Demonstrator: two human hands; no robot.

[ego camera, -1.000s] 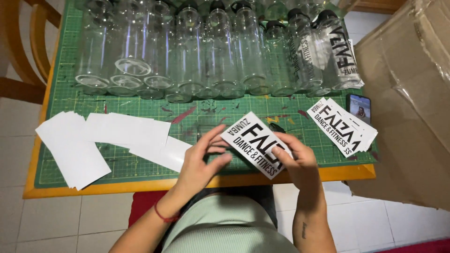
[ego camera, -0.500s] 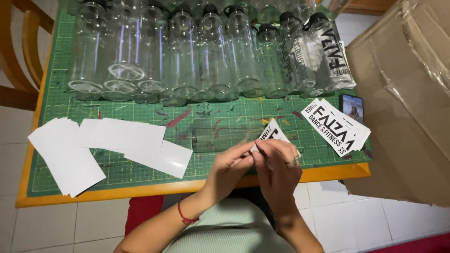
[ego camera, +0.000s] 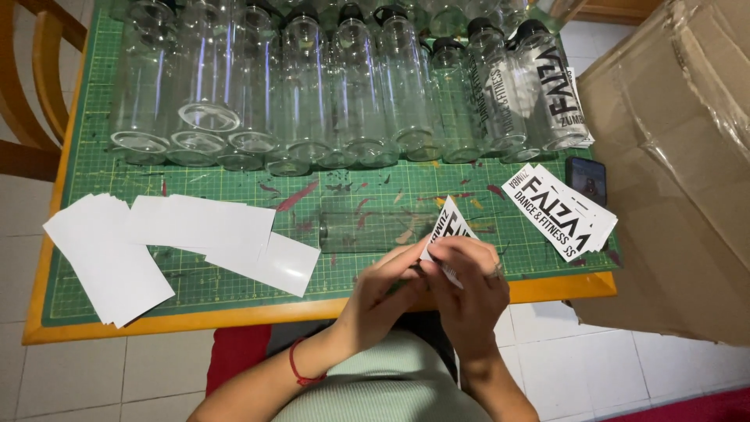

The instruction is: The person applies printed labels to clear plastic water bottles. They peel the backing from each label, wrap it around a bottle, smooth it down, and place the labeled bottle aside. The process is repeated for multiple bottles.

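Cardboard, brown and partly wrapped in clear film, makes a large box (ego camera: 687, 156) far to the right of the fingers. A green cutting mat (ego camera: 234, 184) covers the table and lies under and beyond the fingers. At its far side, well beyond the fingers, stands a row of clear glass bottles (ego camera: 312, 86); the ones at the right end already carry black lettering. Left of the fingers lie blank white backing sheets (ego camera: 156, 242), spread in an overlapping line. Just beyond the fingers one empty clear bottle (ego camera: 367, 230) lies on its side. Right of the fingers sits a small stack of printed stickers (ego camera: 558, 211), and a dark phone (ego camera: 586, 180) is just behind this stack.

The left hand (ego camera: 383, 293) and the right hand (ego camera: 469, 285) meet over the near edge of the mat. The fingers of both hands are pinched closed on one sticker (ego camera: 447, 228), which stands tilted up between the fingertips. It seems the step is peeling the sticker from its backing at a corner. The next move probably needs a clean separation with no curl or tear, and then a careful, straight placing on the lying bottle, pressed from one end so no bubbles stay.
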